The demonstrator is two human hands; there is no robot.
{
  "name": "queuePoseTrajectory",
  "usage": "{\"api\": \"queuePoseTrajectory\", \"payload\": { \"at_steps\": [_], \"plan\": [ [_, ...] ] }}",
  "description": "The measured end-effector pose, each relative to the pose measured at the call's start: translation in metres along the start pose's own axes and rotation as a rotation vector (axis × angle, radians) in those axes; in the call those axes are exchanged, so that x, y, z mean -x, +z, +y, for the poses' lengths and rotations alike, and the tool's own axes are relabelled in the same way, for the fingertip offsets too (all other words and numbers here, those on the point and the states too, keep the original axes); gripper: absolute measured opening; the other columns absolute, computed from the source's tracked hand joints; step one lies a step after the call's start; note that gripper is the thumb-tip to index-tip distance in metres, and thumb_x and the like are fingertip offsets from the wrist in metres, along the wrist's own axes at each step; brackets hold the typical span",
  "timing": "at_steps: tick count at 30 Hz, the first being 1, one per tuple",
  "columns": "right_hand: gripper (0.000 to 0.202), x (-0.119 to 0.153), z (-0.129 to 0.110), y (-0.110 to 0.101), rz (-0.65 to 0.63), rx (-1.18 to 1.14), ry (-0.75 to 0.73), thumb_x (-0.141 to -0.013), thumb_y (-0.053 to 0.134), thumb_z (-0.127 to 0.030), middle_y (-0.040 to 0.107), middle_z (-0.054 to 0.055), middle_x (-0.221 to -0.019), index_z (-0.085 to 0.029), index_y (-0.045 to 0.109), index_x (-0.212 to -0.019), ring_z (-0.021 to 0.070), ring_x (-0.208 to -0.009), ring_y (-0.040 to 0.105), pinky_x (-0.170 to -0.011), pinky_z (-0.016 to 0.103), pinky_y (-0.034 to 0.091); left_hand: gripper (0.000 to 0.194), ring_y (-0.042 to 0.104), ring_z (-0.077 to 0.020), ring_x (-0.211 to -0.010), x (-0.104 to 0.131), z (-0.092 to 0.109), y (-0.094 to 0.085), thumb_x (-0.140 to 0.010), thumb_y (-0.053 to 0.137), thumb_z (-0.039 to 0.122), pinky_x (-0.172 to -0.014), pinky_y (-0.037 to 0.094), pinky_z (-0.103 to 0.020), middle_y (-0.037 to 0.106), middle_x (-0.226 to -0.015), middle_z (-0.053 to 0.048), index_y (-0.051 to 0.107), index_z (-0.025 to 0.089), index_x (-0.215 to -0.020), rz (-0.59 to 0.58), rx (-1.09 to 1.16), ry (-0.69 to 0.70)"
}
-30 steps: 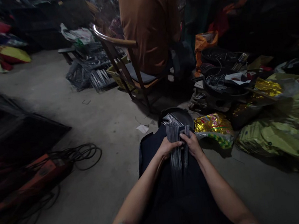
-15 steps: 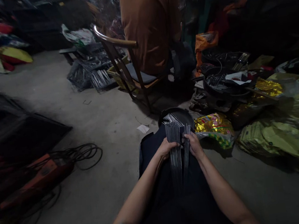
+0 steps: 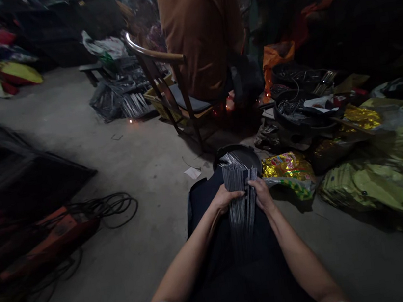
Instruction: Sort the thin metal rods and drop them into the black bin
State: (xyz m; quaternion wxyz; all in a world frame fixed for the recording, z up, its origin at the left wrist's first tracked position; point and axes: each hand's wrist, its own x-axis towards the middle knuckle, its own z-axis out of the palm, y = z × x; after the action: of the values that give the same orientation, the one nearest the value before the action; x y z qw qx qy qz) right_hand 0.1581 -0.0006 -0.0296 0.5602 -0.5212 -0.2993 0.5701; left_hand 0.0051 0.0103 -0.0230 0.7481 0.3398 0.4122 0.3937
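Note:
My left hand is closed round a thick bundle of thin metal rods, its thumb lying across the front. A smaller bunch of the same rods is gripped in my right hand, tilted slightly against the larger bundle. Both bunches stand over the dark cloth on my lap, their lower ends fading into shadow. Just beyond my hands, a round black pan holds more loose rods.
A person in a brown top sits ahead on a wooden chair. Gold packets and pale sacks lie to the right. At left are coiled cables and an orange machine. Small sparks glow near the chair.
The right-hand bunch has swung closer to the larger bundle, narrowing the gap at their lower part. Orange sparks now show on the floor around the seated person.

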Motion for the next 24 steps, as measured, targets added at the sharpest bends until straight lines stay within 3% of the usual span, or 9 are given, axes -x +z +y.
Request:
{"api": "queuePoseTrajectory", "payload": {
  "at_steps": [6,9,14,20,24],
  "plan": [
    [0.031,-0.0008,0.0003,0.0001,-0.028,0.076,-0.015,-0.064,0.078,-0.039,0.057,-0.005,-0.062,-0.020,0.062,-0.084,0.0103,-0.050,0.047,-0.049,0.022,0.040,0.049,0.068,-0.0210,-0.078,-0.0008,0.0010,0.0031,-0.050,0.087,0.018,-0.080,0.052,-0.035,0.074,-0.089,-0.010,0.071,0.009,-0.095,-0.019,0.013,-0.027],
    [0.029,-0.0027,0.0012,-0.0019,-0.035,0.113,-0.038,-0.064,0.079,-0.039,0.057,-0.005,-0.062,-0.018,0.063,-0.077,0.0104,-0.053,0.049,-0.052,0.022,0.041,0.050,0.067,-0.0208,-0.080,-0.0018,-0.0006,0.0023,-0.050,0.088,0.018,-0.080,0.052,-0.034,0.074,-0.091,-0.009,0.071,0.010,-0.096,-0.006,-0.010,-0.018],
    [0.023,-0.0022,0.0007,-0.0015,-0.033,-0.013,0.020,-0.069,0.073,-0.037,0.060,-0.003,-0.064,-0.019,0.063,-0.080,0.0133,-0.056,0.054,-0.056,0.025,0.044,0.050,0.067,-0.0208,-0.080,-0.0015,0.0001,0.0020,-0.050,0.088,0.021,-0.080,0.052,-0.035,0.074,-0.090,-0.008,0.071,0.010,-0.096,0.019,-0.050,-0.017],
    [0.029,-0.0026,0.0019,0.0023,-0.042,0.133,-0.085,-0.065,0.079,-0.038,0.062,-0.003,-0.070,-0.018,0.064,-0.080,0.0122,-0.062,0.055,-0.061,0.024,0.046,0.053,0.067,-0.0211,-0.080,-0.0042,-0.0034,0.0028,-0.048,0.089,0.020,-0.081,0.052,-0.034,0.074,-0.090,-0.009,0.071,0.009,-0.097,0.012,-0.049,0.010],
    [0.027,-0.0017,0.0003,0.0024,-0.045,0.110,-0.048,-0.065,0.078,-0.038,0.058,-0.004,-0.063,-0.019,0.061,-0.074,0.0111,-0.056,0.052,-0.056,0.023,0.045,0.051,0.067,-0.0210,-0.079,-0.0037,-0.0049,0.0022,-0.051,0.087,0.022,-0.080,0.051,-0.035,0.074,-0.089,-0.008,0.071,0.010,-0.097,0.020,-0.029,0.008]
  ]
}}
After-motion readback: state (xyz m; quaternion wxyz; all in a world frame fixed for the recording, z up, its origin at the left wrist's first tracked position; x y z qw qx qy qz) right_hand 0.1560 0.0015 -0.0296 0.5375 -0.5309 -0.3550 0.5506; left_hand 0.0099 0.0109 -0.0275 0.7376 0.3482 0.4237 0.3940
